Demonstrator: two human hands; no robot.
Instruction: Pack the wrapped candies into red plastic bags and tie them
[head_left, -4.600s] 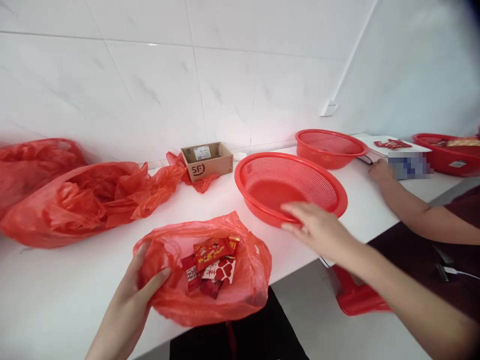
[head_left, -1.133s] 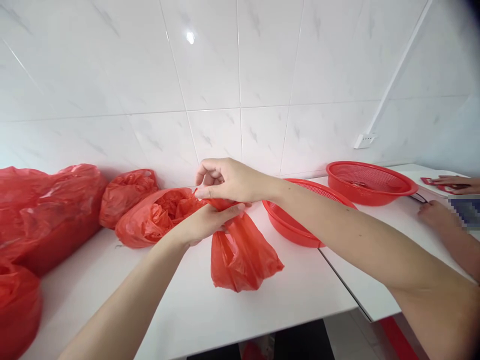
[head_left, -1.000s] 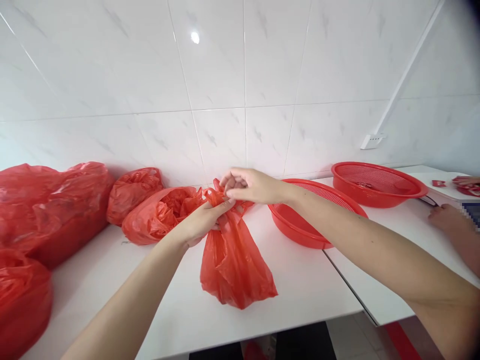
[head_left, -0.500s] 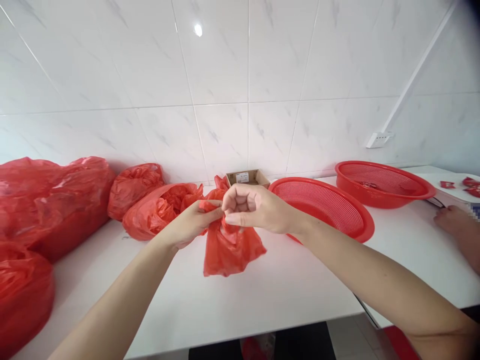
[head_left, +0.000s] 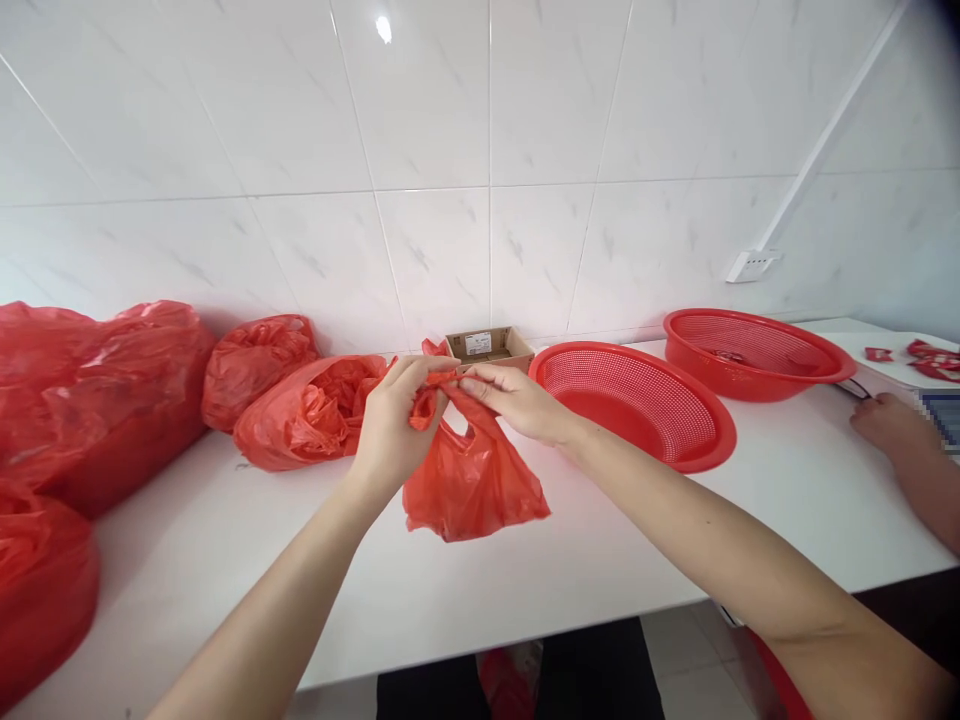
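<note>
1. The held bag point(head_left: 476, 490), thin red plastic, hangs over the white table point(head_left: 540, 590), its lower part spread wide and its top gathered between both hands.
2. The left hand point(head_left: 397, 415) is closed on the twisted top of the held bag, at its left side.
3. The right hand point(head_left: 517, 400) pinches the same gathered plastic between thumb and fingers, at the right side of the held bag's top.
4. Left of the held bag stand a rounded red bag point(head_left: 45, 590), nearest the wearer, a large red bag point(head_left: 97, 400), an open red bag point(head_left: 300, 415) and, behind that one, a small bundled bag point(head_left: 259, 370).
5. Right of the held bag is the near basket point(head_left: 607, 415), red and perforated.
6. Farther right lie the far basket point(head_left: 750, 385), another person's hand point(head_left: 885, 425) and red packets point(head_left: 934, 362).
7. Behind the held bag, an open cardboard box point(head_left: 480, 345) sits near the tiled wall point(head_left: 540, 250).
</note>
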